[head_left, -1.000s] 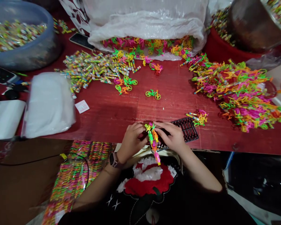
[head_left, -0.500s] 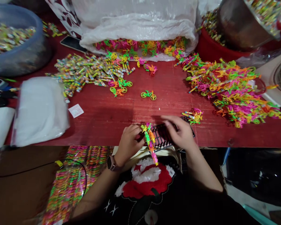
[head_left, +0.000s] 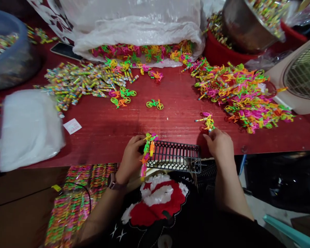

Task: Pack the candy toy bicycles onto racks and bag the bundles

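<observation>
A black plastic rack (head_left: 177,155) lies at the table's front edge, partly over my lap. My left hand (head_left: 131,156) is closed on its left end, fingertips hidden behind the toys there. Several colourful plastic toy bicycles (head_left: 146,151) fill the slots at that end; the slots further right hold none. My right hand (head_left: 220,144) is beyond the rack's right end, thumb and forefinger apart, fingertips at a small cluster of toy bicycles and candy tubes (head_left: 208,121). A single green and yellow toy bicycle (head_left: 155,104) lies mid-table.
A large heap of toy bicycles with tubes (head_left: 248,96) is at right, beside a heater-like appliance (head_left: 297,75). Candy tubes (head_left: 80,82) are piled at left near white plastic bags (head_left: 31,127). An open sack (head_left: 136,31) of bicycles stands behind. A blue tub (head_left: 12,69) is far left.
My right hand has moved from over the rack to the small cluster at right, uncovering the rack. My left hand stays on the rack's left end. The whole view has shifted slightly.
</observation>
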